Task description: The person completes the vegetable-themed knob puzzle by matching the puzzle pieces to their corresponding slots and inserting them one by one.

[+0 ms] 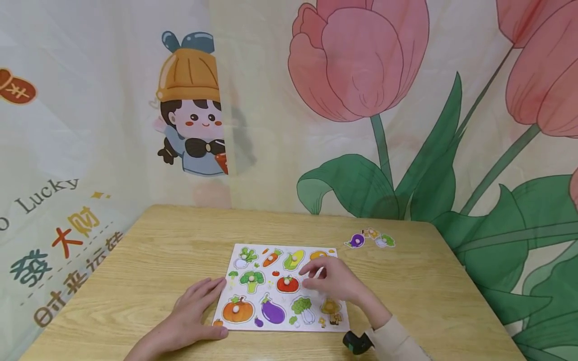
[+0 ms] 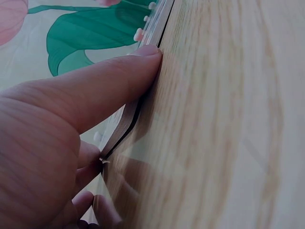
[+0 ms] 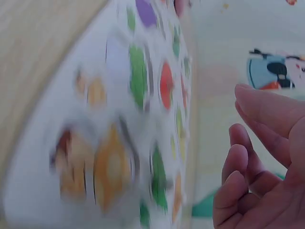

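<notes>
- A white vegetable puzzle board lies flat on a light wooden table, near the front edge and a little left of the middle.
- The left hand rests palm down on the table at the board's left edge. Its fingers are straight; the left wrist view shows the thumb pressed against the board's thin edge.
- The right hand hovers over the board's right side, fingers loosely bent and slightly apart. In the blurred right wrist view the fingers hold nothing.
- Pieces seated in the board each carry a small white knob: a pumpkin, an eggplant, a tomato, broccoli, a carrot and corn.
- The right hand covers part of the board's right column, so what sits under it cannot be made out.
- A few loose pieces, one of them purple, lie on the table behind and to the right of the board, well apart from both hands.
- A small black device sits at the right wrist, beside a beige sleeve.
- Behind the table hang printed cloths: a cartoon girl in an orange hat on the left and large pink tulips with green leaves on the right.
</notes>
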The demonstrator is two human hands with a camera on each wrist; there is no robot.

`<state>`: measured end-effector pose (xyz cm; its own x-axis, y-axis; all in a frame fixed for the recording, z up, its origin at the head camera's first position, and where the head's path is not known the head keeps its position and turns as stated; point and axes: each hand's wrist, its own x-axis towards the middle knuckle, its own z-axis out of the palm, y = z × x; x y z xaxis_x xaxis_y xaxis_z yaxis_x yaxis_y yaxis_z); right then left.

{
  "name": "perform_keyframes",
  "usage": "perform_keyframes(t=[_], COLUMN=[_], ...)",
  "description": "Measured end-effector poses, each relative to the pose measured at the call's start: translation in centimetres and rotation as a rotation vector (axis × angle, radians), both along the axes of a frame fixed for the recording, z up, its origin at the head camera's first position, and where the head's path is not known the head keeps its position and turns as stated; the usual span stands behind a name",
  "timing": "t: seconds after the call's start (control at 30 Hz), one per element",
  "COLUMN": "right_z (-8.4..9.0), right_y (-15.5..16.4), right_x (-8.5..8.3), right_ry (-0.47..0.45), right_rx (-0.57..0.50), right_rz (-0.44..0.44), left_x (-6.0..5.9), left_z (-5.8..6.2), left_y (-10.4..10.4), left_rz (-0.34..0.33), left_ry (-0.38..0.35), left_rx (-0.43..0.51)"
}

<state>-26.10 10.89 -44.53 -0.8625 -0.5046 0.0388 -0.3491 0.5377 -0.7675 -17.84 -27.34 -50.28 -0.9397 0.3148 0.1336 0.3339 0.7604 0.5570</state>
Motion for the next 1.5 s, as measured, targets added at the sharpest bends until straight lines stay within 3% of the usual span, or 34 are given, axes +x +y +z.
perform_keyframes(t=[0.3,0.6,0.83,1.13,1.3,1.5], right_z=[0.8,1.7,0.8,-0.5,-1.1,-2.1], right_y=[7.8,12.4,13.7,14.0,14.2,14.0], right_x=[-2.7,-6.6,-9.3,-11.6,-12.6,-13.7], right_ry=[0.138,0.188,0.207,0.133,0.154,0.201], right_rx=[0.114,0.198,0.256,0.305,0.313,0.344], right_rz=[-0.083,-0.107,-0.113,-0.189,-0.18,-0.142], left_x=[0.4,0.3,0.3,0.3,0.1,0.1], left_z=[-0.2,-0.1,0.1,-0.2,-0.2,0.2], left_y=[-0.2,-0.1,-0.1,-0.2,-0.1,0.1], left_rz=[0.008,0.007,0.008,0.012,0.011,0.011], left_ry=[-0.025,-0.004,-0.033,-0.039,-0.015,-0.044], left_rx=[0.011,-0.017,-0.018,0.006,0.01,0.007])
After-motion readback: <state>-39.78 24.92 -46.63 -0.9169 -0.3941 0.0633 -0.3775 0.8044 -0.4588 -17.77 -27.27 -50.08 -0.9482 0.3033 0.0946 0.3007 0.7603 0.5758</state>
